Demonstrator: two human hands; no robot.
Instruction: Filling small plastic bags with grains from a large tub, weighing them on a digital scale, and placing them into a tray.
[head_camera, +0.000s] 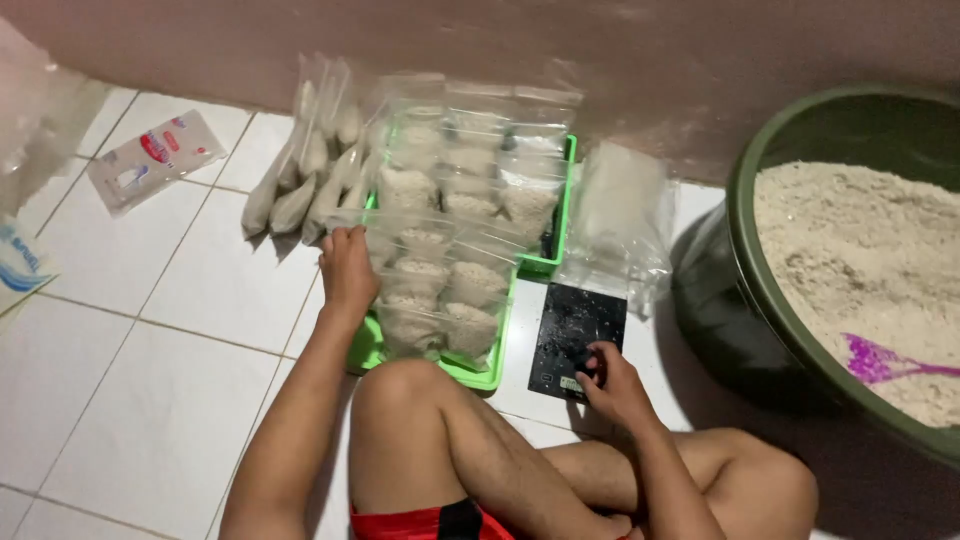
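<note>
My left hand (346, 268) rests on the left end of a row of clear plastic bags filled with pale powder (440, 285), its fingers touching a bag's top edge. The bags lie overlapped in a green tray (480, 378), with a second green tray (560, 215) behind it. My right hand (610, 380) sits on the near edge of a small black digital scale (578, 335), fingertips pressing by its display. Nothing lies on the scale's platform.
A big dark green basin (760, 280) of pale powder with a purple scoop (885, 362) stands at right. Empty clear bags (620, 215) lean against the wall. More filled bags (300, 190) lie left of the trays. A flat packet (155, 158) lies on the white tiles. My bent knees are in front.
</note>
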